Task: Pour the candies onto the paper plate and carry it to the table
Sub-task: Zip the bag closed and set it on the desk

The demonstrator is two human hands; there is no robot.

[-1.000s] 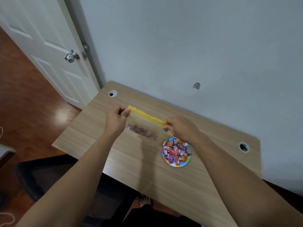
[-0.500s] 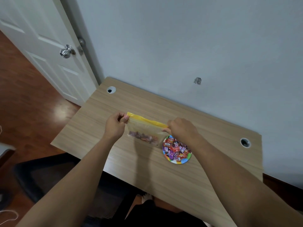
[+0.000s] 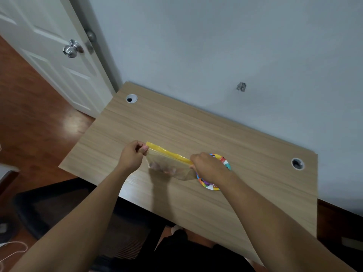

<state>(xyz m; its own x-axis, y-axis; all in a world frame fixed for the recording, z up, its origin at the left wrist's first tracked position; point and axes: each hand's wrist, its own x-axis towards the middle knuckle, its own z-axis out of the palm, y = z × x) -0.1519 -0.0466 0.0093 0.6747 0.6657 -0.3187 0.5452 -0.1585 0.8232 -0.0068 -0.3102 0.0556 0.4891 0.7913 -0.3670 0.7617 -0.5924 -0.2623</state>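
A clear zip bag (image 3: 169,163) with a yellow top strip hangs low over the wooden desk (image 3: 176,126), a few candies left at its bottom. My left hand (image 3: 131,156) pinches the bag's left top corner. My right hand (image 3: 210,167) grips the right top corner. The colourful paper plate (image 3: 225,163) lies on the desk under my right hand, which hides most of the plate and the candies on it; only its rim shows.
The desk stands against a grey wall, with cable holes at the back left (image 3: 131,99) and the right (image 3: 297,163). A white door (image 3: 49,55) with a metal knob is at the left. A dark chair (image 3: 49,203) sits below the desk's near edge.
Both hands have lowered the bag toward the desk. My right hand has come over the plate and now covers most of the candies.
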